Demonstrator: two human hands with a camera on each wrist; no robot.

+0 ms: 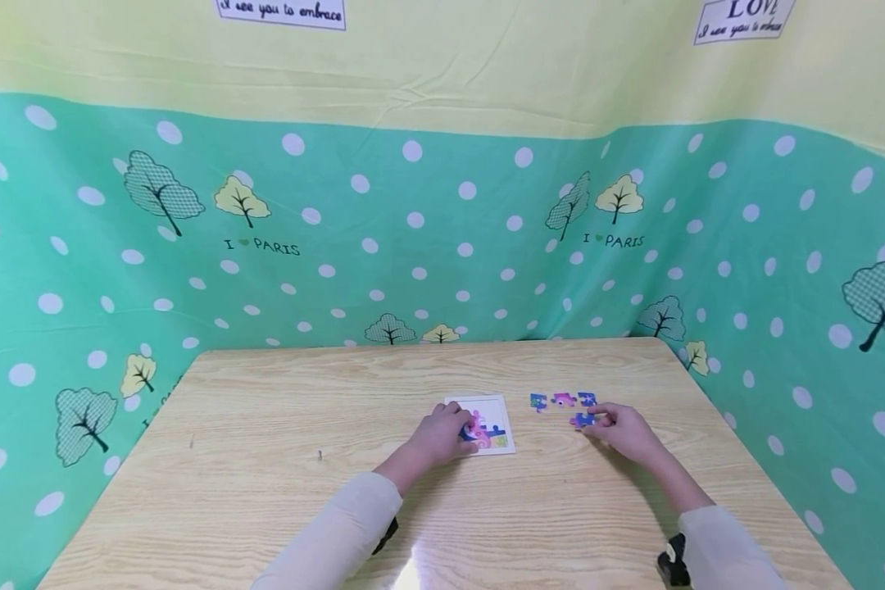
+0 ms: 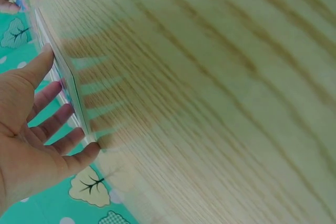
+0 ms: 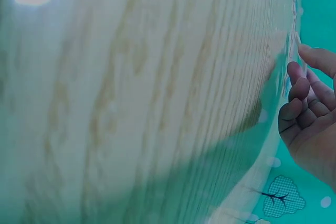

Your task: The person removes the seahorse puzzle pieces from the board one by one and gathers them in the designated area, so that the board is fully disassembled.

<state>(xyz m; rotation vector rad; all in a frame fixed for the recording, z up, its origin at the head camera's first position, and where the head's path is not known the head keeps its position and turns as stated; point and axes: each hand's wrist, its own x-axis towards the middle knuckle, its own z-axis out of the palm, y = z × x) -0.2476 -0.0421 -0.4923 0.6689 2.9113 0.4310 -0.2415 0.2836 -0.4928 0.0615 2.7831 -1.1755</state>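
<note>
A white-framed jigsaw board (image 1: pixel 510 438) with a pink and blue picture, partly filled, lies on the table. My left hand (image 1: pixel 441 434) rests on its left side, covering part of the picture. In the left wrist view, the fingers of my left hand (image 2: pixel 37 114) lie spread and loosely bent along the board's edge (image 2: pixel 73 87). To the right, my right hand (image 1: pixel 623 432) pinches a blue and pink puzzle piece (image 1: pixel 579 420) between thumb and fingertips. The right wrist view has my right hand (image 3: pixel 312 98) with its other fingers curled in.
Several more loose pieces lie in a row behind the right hand: a blue one (image 1: pixel 537 401), a pink one with an eye (image 1: pixel 563 400) and a dark blue one (image 1: pixel 587 398). The wooden table (image 1: pixel 280 508) meets a green dotted curtain (image 1: pixel 383 270) at the back and sides.
</note>
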